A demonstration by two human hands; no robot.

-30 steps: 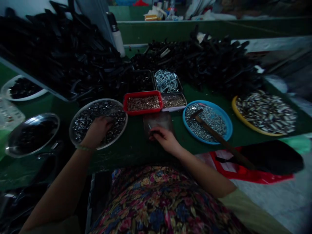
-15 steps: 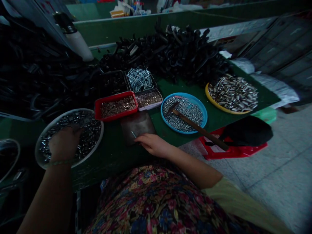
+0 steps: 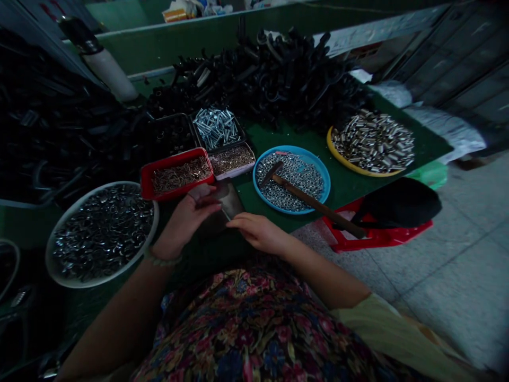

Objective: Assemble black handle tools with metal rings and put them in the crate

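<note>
My right hand [image 3: 258, 232] pinches a thin silvery bolt [image 3: 225, 214] over a dark metal plate [image 3: 233, 199] on the bench. Close beside its tip is my left hand [image 3: 185, 220], thumb and fingers pressed together; whatever is between them is too dark and small to make out. To the left stands a white bowl [image 3: 51, 262] of small shiny curved metal pieces [image 3: 103, 228]. Behind the plate sit a red tray [image 3: 146, 183] of thin coppery pins and a small pale tray [image 3: 238, 171] of tiny parts.
A hammer [image 3: 298, 193] lies across a blue dish [image 3: 326, 178] of small nuts, its handle reaching past the bench edge. A yellow dish [image 3: 338, 155] holds metal sleeves. Bolts [image 3: 217, 127] fill a black tray. Black parts [image 3: 286, 79] are heaped behind. A red stool [image 3: 382, 241] stands at right.
My left hand has come out of the white bowl and moved right to the bolt over the plate. My right hand still holds the bolt. The view has shifted slightly.
</note>
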